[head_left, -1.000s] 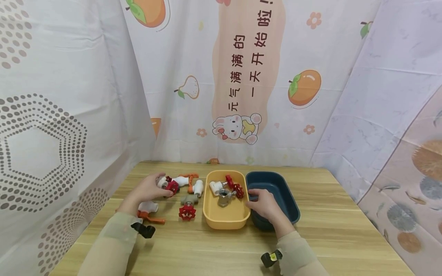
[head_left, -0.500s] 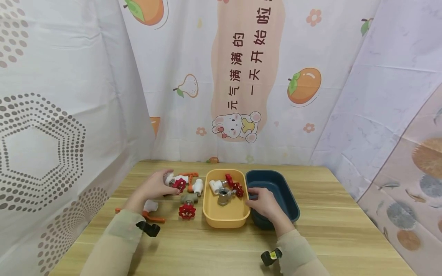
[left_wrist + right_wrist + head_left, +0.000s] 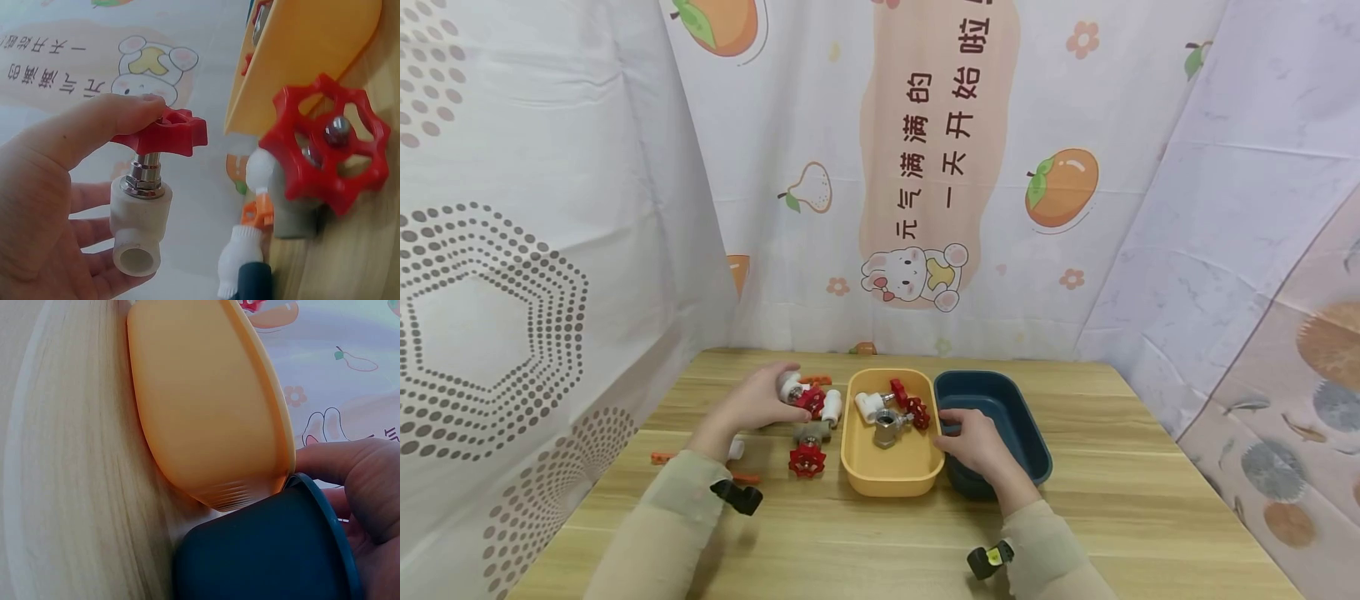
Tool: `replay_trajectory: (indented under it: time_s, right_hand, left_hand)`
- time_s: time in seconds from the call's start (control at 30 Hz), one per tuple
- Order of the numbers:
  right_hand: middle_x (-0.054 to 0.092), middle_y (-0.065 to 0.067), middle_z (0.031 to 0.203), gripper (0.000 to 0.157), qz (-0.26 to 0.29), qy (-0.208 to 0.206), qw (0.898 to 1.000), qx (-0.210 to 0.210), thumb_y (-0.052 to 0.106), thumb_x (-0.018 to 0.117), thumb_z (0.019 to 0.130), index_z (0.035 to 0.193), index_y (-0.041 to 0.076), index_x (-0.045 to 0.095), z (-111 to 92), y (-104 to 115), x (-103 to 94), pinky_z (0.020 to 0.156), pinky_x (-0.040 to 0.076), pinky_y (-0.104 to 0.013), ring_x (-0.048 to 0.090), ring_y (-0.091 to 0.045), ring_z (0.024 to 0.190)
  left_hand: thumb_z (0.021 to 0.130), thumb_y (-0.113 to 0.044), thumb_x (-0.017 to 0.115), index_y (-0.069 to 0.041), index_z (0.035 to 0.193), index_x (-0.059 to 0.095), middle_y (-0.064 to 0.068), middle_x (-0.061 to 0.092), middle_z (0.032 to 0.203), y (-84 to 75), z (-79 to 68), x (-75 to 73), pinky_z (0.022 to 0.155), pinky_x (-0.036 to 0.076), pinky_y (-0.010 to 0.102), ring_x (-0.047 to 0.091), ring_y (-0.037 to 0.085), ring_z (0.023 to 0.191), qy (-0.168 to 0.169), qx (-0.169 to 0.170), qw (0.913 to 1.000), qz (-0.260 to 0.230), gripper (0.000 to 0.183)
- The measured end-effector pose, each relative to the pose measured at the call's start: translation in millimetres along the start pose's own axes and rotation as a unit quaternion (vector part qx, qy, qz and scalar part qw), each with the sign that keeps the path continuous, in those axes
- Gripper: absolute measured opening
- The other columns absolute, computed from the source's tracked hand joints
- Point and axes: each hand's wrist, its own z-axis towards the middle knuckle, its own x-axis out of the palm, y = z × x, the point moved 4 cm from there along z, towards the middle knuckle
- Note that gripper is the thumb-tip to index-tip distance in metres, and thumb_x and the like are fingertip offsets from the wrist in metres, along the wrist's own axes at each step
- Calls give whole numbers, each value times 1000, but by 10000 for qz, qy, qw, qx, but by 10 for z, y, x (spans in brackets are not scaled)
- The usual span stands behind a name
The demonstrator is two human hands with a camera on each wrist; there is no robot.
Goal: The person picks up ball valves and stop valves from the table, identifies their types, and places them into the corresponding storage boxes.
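My left hand [image 3: 756, 407] holds a white valve with a red handwheel [image 3: 140, 212]. In the left wrist view the thumb lies on the wheel and the fingers curl behind the white body. Just in front of that hand lies a grey valve [image 3: 808, 432], its red handwheel [image 3: 334, 134] facing outward. My right hand [image 3: 977, 442] rests where the yellow bin [image 3: 891, 488] meets the dark blue bin [image 3: 1039, 454]. Its thumb reaches the yellow rim in the right wrist view, while the blue bin partly hides the other fingers. Several valves, including a metal one [image 3: 886, 429], sit inside the yellow bin.
White valves with orange handles lie around the left hand, partly hidden; one white body [image 3: 831, 407] is close to the yellow bin's left side. Another orange handle [image 3: 662, 458] shows beside the left wrist. A printed curtain [image 3: 805, 317] hangs behind the wooden table [image 3: 1135, 483].
My left hand has moved to the right with the white valve, toward the yellow bin, covering more of the orange-handled valves. The right hand has stayed at the bins' rims.
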Motion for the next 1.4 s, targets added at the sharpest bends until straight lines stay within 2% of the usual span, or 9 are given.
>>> replay_trajectory:
  time_s: [0.17,0.37,0.73,0.97,1.1,1.2,1.4]
  right_hand:
    - [65,-19,130,50,-17,0,10000,24,13,79,87,133,-1,65,-5,-1,-9,81,60,-43,71,-29,104]
    - [65,-19,130,50,28,4,10000,35,12,79,88,133,-1,65,-4,-19,-1,81,60,-43,71,-29,104]
    - [65,-20,130,50,30,11,10000,-1,11,79,87,133,-2,64,2,-19,-6,81,60,-43,71,-30,105]
    - [65,-20,129,49,38,14,10000,23,11,79,87,132,-2,65,4,-14,-10,81,60,-43,71,-30,104]
    - [65,-19,129,49,51,2,10000,48,12,79,87,132,-1,65,5,-15,-16,81,60,-43,71,-30,104]
    - [66,-19,128,49,35,2,10000,53,13,79,87,132,-1,65,4,-14,-20,81,60,-44,71,-29,103]
    - [66,-18,128,49,62,0,10000,70,14,80,87,132,0,65,4,-11,-13,81,60,-44,70,-29,103]
  left_hand:
    - [69,-45,92,-5,149,48,15,58,139,-116,40,33,102,45,56,57,32,121,39,110,9999,3,99]
    - [67,-39,93,-8,149,49,7,64,121,-241,69,87,87,53,45,61,20,98,172,77,9995,-264,99]
    - [66,-36,94,-11,148,51,7,62,124,-406,129,194,81,55,40,61,21,97,376,173,9985,-371,95]
    - [65,-40,94,-14,146,53,6,60,136,-556,169,263,97,50,50,58,23,114,486,194,9985,-167,94]
    - [64,-41,94,-15,147,53,5,60,137,-583,234,325,99,49,52,58,23,117,509,143,9985,-148,96]
    - [64,-40,95,-14,148,53,4,61,133,-575,300,379,95,52,48,60,21,111,528,166,9983,-168,97]
    - [67,-36,94,-13,149,51,2,62,117,-629,422,452,77,54,37,60,18,93,544,261,9978,-277,96]
